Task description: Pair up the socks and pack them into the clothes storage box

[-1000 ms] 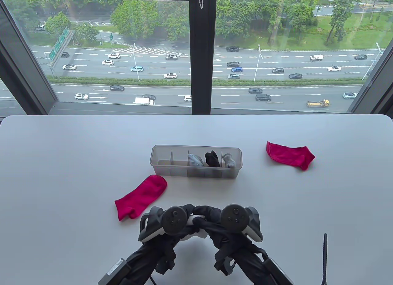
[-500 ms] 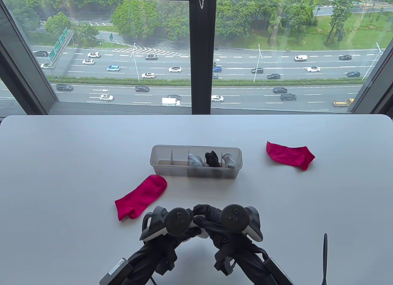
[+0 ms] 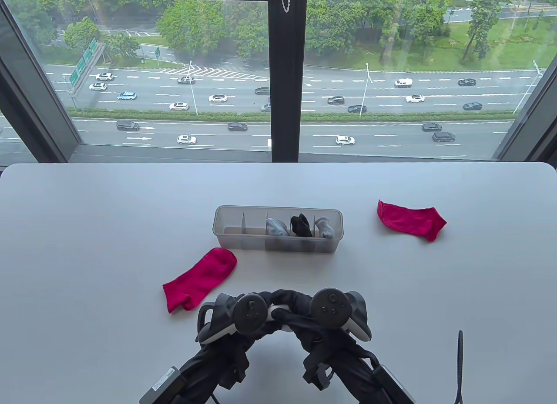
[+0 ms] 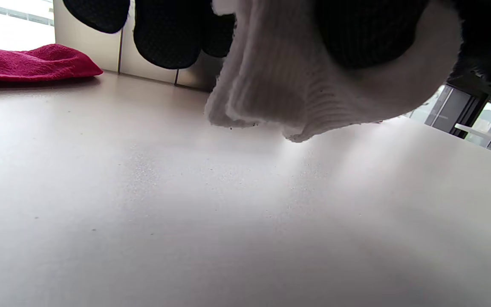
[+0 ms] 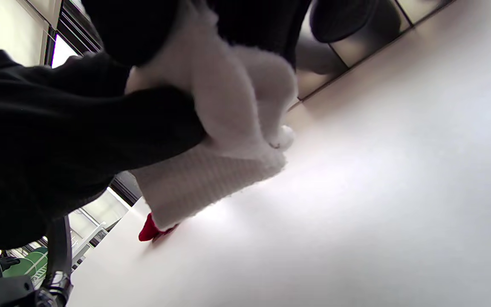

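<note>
Progress stands thus: we see three storage box [image 3: 226, 236] compartments filled at frame centre, both red socks [image 3: 201, 278] loose, while left hand [image 3: 243, 319] and right hand [image 3: 324, 315] grasp the white socks [image 4: 296, 98] at lower centre.

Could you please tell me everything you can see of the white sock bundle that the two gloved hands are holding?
The white ribbed knit sock bundle looks soft and folded or rolled into layers; how many socks it holds cannot be told. The left hand and right hand both grip it between them, black gloved fingers curled around it. It hangs just above the white table, apart from it, with its loose ribbed edge pointing down. From above only a sliver shows between the trackers.
</note>
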A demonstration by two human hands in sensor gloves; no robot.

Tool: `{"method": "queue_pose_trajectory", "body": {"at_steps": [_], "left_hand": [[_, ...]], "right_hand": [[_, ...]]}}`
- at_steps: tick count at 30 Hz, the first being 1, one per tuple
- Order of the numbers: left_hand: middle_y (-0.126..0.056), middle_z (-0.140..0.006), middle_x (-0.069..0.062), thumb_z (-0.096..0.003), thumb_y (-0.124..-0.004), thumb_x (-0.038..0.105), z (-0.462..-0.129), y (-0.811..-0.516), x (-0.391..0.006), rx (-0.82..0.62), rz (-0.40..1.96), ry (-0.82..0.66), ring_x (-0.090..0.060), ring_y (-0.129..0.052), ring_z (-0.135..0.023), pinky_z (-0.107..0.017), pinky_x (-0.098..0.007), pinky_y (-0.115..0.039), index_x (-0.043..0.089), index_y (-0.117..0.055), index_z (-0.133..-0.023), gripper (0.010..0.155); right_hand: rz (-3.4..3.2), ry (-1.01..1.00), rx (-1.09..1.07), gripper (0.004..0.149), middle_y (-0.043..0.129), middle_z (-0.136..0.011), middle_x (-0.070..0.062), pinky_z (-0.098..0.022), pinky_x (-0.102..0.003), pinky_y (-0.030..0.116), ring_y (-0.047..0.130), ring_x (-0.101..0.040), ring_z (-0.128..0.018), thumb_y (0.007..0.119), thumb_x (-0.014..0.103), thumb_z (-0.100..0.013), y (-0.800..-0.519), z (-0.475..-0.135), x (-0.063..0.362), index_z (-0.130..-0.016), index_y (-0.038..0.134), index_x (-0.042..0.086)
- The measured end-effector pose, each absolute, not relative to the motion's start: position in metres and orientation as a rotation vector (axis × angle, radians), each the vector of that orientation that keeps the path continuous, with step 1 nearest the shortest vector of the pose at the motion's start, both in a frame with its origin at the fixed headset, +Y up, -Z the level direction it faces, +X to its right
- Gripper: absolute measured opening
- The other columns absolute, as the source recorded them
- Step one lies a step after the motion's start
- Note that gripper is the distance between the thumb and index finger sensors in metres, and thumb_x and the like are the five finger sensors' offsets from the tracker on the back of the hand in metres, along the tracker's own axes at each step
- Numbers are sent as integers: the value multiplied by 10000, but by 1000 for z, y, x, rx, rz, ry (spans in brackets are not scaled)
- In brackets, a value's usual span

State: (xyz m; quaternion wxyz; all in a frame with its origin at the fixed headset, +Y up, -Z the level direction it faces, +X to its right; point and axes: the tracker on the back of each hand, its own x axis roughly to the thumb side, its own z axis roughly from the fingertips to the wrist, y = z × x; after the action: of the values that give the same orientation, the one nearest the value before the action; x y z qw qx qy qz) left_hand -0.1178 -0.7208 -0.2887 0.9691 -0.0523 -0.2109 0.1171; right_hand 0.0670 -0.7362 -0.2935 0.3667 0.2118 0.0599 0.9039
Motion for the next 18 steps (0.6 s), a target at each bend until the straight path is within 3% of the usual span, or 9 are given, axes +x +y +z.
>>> {"method": "queue_pose_trajectory", "body": {"at_steps": [3, 5, 7, 11, 18], "left_hand": [[-801, -919, -198, -499, -788, 408, -285, -717, -112, -29, 248, -480, -419, -869, -791, -675, -646, -665, 88, -634, -980, 598], [-819, -881, -197, -521, -743, 391, -286, -717, -110, -29, 214, -490, -402, -887, -759, -667, -637, -678, 67, -634, -973, 567], [-808, -863, -191, -538, -675, 394, -288, -719, -112, -77, 216, -488, -384, -880, -742, -671, -635, -670, 49, -600, -981, 567], [-803, -755, -150, -511, -655, 437, -287, -722, -112, -78, 215, -495, -323, -865, -621, -636, -622, -686, 70, -584, -938, 568], [-851, -676, -102, -466, -768, 471, -288, -720, -111, -121, 188, -483, -280, -894, -542, -587, -593, -741, 110, -647, -879, 562]], "right_hand": [[2212, 185, 469, 498, 878, -801, -108, -730, -605, 557, 905, -246, -706, 653, 371, -594, -739, -295, 73, -1003, 613, 90], [2225, 204, 519, 536, 779, -933, -102, -734, -651, 493, 810, -292, -854, 646, 380, -599, -739, -295, 71, -1055, 517, 130], [2220, 250, 577, 656, 486, -1159, -144, -739, -666, 451, 627, -393, -1005, 697, 375, -591, -740, -294, 67, -1116, 355, 181], [2298, 122, 554, 543, 792, -940, -117, -749, -607, 540, 854, -246, -830, 717, 359, -566, -733, -293, 67, -1047, 556, 165], [2254, 167, 552, 510, 863, -807, -99, -738, -602, 557, 910, -217, -693, 650, 378, -595, -737, -293, 68, -1011, 608, 87]]}}
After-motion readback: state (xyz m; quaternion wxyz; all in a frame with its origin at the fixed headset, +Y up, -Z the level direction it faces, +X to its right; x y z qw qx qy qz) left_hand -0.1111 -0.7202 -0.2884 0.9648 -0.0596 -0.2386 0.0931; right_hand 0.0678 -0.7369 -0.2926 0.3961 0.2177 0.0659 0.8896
